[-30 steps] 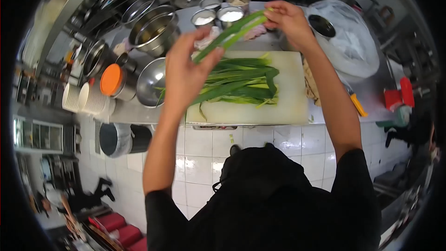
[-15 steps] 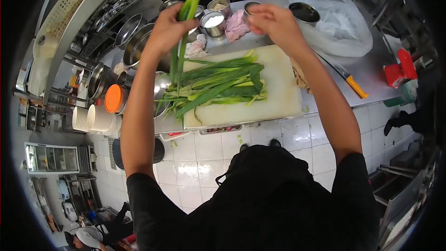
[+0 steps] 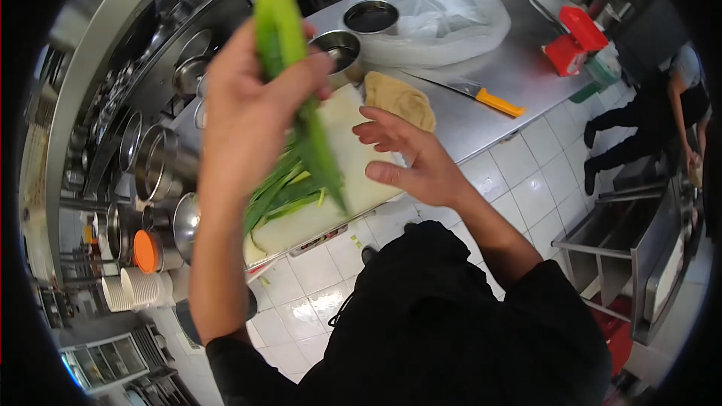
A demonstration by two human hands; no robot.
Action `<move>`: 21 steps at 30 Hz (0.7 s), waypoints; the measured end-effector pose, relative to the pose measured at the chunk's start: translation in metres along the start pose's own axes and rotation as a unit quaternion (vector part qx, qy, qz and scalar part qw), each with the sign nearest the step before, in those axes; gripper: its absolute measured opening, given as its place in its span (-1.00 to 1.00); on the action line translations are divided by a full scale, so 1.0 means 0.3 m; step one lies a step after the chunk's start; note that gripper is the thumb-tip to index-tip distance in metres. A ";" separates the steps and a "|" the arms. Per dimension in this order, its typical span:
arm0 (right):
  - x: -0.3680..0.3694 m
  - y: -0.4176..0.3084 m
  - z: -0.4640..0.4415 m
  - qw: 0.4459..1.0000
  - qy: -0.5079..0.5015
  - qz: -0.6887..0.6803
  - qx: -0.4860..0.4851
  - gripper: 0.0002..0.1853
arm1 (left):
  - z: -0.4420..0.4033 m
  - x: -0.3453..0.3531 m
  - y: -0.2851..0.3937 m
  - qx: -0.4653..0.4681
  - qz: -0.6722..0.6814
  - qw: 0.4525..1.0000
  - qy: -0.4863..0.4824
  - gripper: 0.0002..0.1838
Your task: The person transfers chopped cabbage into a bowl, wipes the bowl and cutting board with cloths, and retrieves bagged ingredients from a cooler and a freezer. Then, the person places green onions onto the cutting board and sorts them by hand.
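Over the white rectangular plastic-looking cutting board (image 3: 358, 182), the long, leafy green stalk (image 3: 316, 152) hung clamped in the left hand (image 3: 256, 98) (a gentle grip probably best prevented bruising), the empty right hand (image 3: 417, 162) apart, spread nearby.

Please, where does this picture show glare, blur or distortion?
Head view: glare whitens patches of the floor tiles; head view: the left hand and the green stalk it holds look slightly blurred; head view: wide-angle distortion curves things toward the edges, and the corners are black.
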State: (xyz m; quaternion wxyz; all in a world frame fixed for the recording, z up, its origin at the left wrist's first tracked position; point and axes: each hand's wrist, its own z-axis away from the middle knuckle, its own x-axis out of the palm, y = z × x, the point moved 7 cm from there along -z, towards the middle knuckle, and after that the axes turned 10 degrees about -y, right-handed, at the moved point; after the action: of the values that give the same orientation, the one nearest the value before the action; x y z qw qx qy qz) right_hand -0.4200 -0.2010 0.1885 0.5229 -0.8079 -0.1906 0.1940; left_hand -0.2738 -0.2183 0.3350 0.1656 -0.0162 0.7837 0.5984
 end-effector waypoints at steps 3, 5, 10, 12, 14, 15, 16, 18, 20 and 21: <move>-0.025 0.011 0.046 0.991 0.070 -0.107 0.036 -0.42 | -0.128 0.199 -0.148 -0.042 0.156 0.987 -0.019 -0.72; -0.070 0.073 0.091 0.974 0.103 -0.165 0.120 -0.49 | -0.196 0.318 -0.252 -0.048 0.177 0.982 -0.052 -0.67; -0.310 0.285 0.210 0.911 0.285 -0.214 0.210 -0.70 | -0.156 0.353 -0.431 -0.046 -0.001 0.998 0.031 -0.53; -0.449 0.387 0.245 0.866 0.377 -0.273 0.184 -0.80 | -0.088 0.275 -0.487 -0.113 -0.034 0.992 -0.034 -0.59; -0.599 0.512 0.257 0.836 0.420 -0.302 0.185 -0.86 | -0.010 0.172 -0.564 -0.122 -0.030 0.992 0.008 -0.64; -0.675 0.576 0.254 0.829 0.436 -0.306 0.170 -0.89 | 0.023 0.116 -0.603 -0.126 -0.029 0.991 0.034 -0.67; -0.742 0.635 0.251 0.822 0.451 -0.311 0.157 -0.92 | 0.055 0.060 -0.632 -0.134 -0.060 0.988 0.044 -0.67; -0.858 0.722 0.234 0.823 0.442 -0.314 0.169 -0.96 | 0.132 -0.053 -0.676 -0.154 -0.124 0.978 0.069 -0.69; -0.910 0.749 0.209 0.793 0.452 -0.371 0.172 -0.96 | 0.206 -0.139 -0.702 -0.169 -0.156 0.968 0.097 -0.70; -0.900 0.738 0.195 0.790 0.457 -0.368 0.178 -0.96 | 0.243 -0.170 -0.714 -0.182 -0.175 0.962 0.106 -0.70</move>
State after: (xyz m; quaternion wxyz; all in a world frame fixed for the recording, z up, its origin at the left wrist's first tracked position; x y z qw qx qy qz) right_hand -0.6569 -0.3781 -0.0063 0.7155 -0.5638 -0.1743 -0.3738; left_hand -0.1601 -0.2192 0.1327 0.1784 -0.2462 0.6598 0.6872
